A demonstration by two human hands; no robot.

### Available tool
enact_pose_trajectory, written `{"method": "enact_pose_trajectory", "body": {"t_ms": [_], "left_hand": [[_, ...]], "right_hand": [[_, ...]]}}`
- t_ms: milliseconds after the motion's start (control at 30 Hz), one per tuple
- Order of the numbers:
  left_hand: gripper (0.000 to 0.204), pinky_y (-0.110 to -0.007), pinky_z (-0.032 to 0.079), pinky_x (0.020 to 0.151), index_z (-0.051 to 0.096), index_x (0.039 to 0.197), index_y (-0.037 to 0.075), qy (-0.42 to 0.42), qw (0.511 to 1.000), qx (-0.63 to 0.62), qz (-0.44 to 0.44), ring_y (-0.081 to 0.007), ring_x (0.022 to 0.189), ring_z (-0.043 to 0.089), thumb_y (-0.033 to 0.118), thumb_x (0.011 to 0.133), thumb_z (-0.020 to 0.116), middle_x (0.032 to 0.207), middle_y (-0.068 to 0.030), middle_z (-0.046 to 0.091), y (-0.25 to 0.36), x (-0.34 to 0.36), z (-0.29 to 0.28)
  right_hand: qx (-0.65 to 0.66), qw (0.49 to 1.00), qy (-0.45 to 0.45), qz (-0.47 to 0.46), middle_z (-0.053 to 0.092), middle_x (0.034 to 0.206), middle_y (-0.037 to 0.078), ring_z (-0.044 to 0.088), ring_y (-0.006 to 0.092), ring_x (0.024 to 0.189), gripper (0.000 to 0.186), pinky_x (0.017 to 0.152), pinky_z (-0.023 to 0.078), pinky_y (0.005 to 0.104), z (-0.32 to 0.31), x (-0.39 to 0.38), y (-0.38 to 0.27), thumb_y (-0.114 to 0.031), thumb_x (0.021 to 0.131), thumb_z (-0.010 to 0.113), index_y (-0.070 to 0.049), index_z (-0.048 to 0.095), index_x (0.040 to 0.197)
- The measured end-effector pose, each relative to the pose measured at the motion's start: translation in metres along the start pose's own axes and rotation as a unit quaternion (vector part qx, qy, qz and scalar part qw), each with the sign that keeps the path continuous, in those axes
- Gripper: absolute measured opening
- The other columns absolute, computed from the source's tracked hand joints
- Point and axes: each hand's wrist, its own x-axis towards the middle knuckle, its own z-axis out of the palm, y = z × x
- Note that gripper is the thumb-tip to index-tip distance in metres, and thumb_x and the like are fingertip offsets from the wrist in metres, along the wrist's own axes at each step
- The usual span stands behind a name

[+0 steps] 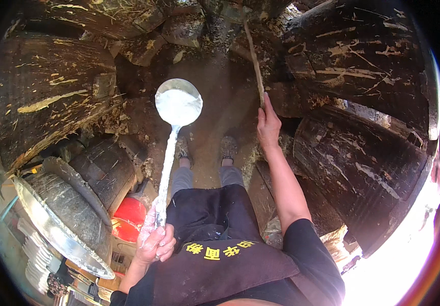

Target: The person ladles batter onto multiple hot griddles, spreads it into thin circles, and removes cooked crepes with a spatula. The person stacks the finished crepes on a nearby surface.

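My left hand (157, 240), dusted with white, is wrapped around the lower end of a long-handled ladle (167, 160). The ladle points away from me, its round bowl above my left foot. A white substance (179, 107) fills most of the bowl, with bare metal showing along its far edge; white also coats the handle. Off to the right, my right hand (269, 127) is closed on the near end of a long thin wooden stick (253, 56). That stick slants up toward the far side, where its tip is hard to make out.
Large dark, crusted barrel-like vessels (52, 86) stand on the left, and similar ones (357, 168) on the right. Brown floor (204, 97) runs between them to my feet. A wide metal basin (46, 224) and a red object (129, 218) sit at the lower left.
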Motion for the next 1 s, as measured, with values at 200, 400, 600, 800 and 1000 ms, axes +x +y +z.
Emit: {"method": "enact_pose_trajectory", "body": {"t_ms": [200, 400, 600, 800, 1000], "left_hand": [[0.056, -0.023, 0.038, 0.033, 0.018, 0.148, 0.033, -0.013, 1.0, 0.0, 0.017, -0.0075, 0.042, 0.034, 0.019, 0.101, 0.044, 0.068, -0.0023, 0.036, 0.002, -0.006, 0.012], [0.061, -0.023, 0.04, 0.036, 0.014, 0.149, 0.03, -0.081, 0.995, -0.054, 0.033, -0.0075, 0.047, 0.038, 0.019, 0.1, 0.048, 0.07, -0.0017, 0.039, 0.009, -0.029, 0.049], [0.058, -0.02, 0.039, 0.037, 0.022, 0.147, 0.029, -0.198, 0.978, -0.046, 0.053, -0.0054, 0.051, 0.038, 0.027, 0.098, 0.053, 0.073, 0.0, 0.039, 0.015, -0.091, 0.142], [0.057, -0.018, 0.038, 0.036, 0.03, 0.142, 0.023, -0.251, 0.963, 0.063, 0.081, -0.0027, 0.049, 0.038, 0.038, 0.094, 0.058, 0.074, 0.0019, 0.041, 0.036, -0.117, 0.19], [0.052, -0.018, 0.032, 0.03, 0.027, 0.144, 0.033, -0.119, 0.973, 0.175, 0.098, -0.0032, 0.043, 0.036, 0.05, 0.097, 0.043, 0.068, 0.0035, 0.038, 0.089, -0.116, 0.224]], "right_hand": [[0.121, 0.989, -0.013, 0.089, 0.059, 0.125, 0.02, 0.061, 0.0306, 0.109, 0.045, 0.09, 0.047, 0.0351, -0.03, -0.043, -0.029, -0.005, 0.091, 0.054, -0.005, 0.048, 0.136], [0.144, 0.988, -0.052, -0.004, 0.064, 0.107, 0.017, 0.065, 0.0257, 0.09, 0.045, 0.078, 0.05, 0.0316, -0.105, -0.104, -0.105, -0.001, 0.086, 0.061, -0.002, 0.054, 0.13], [0.185, 0.944, -0.048, -0.269, 0.061, 0.08, 0.01, 0.058, 0.026, 0.065, 0.05, 0.057, 0.049, 0.0338, -0.23, -0.106, -0.218, 0.001, 0.076, 0.07, -0.006, 0.058, 0.125], [0.068, 0.844, -0.204, -0.491, 0.053, 0.08, 0.003, 0.058, 0.0206, 0.061, 0.053, 0.05, 0.051, 0.0333, -0.291, -0.069, -0.327, -0.012, 0.077, 0.069, -0.024, 0.057, 0.127], [0.078, 0.807, -0.238, -0.535, 0.054, 0.081, 0.008, 0.06, 0.025, 0.066, 0.051, 0.053, 0.05, 0.0367, -0.269, -0.033, -0.385, -0.02, 0.083, 0.062, -0.018, 0.05, 0.132]]}}
